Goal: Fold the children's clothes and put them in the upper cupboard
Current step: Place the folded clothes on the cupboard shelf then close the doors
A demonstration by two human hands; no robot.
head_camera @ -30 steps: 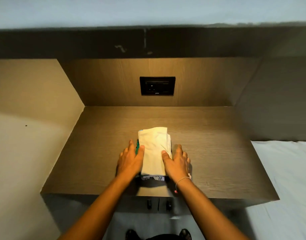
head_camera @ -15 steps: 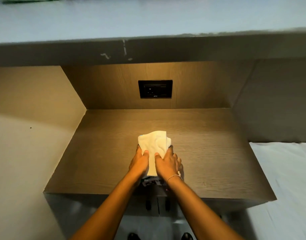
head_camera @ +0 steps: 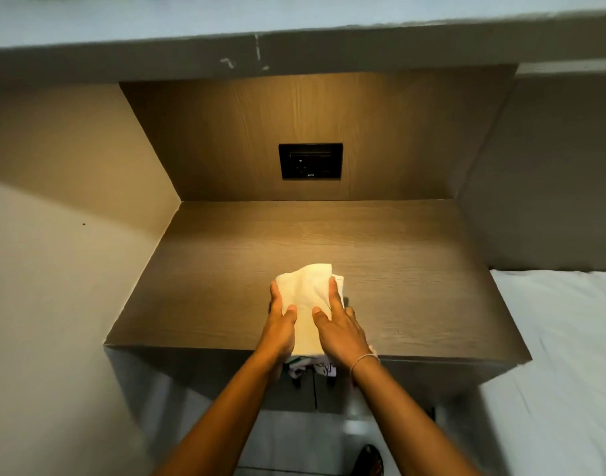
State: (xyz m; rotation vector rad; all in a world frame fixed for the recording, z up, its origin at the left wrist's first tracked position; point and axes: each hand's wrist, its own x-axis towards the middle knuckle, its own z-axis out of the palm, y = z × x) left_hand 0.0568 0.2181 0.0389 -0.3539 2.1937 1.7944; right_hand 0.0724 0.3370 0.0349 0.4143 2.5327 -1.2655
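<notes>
A small stack of folded children's clothes [head_camera: 308, 297], cream-white on top with a printed piece showing at its near end, is held just above the front of the wooden table top [head_camera: 414, 269]. My left hand [head_camera: 282, 321] grips its left side with the thumb on top. On the right side my right hand [head_camera: 339, 328] does the same; a thin bracelet is on that wrist. The near end of the stack hangs past the table's front edge. The pieces lower in the stack are mostly hidden by my hands.
A black socket plate [head_camera: 310, 161] sits in the wooden back panel. A thick shelf or cupboard underside [head_camera: 294, 53] runs overhead. A bed with a white sheet [head_camera: 562, 338] lies to the right, a plain wall [head_camera: 54, 269] to the left. Cupboard doors [head_camera: 315, 389] are below the table.
My hands closed in from the sides of the stack, gripped it and lifted it off the table, drawing it toward me. The head has tilted up.
</notes>
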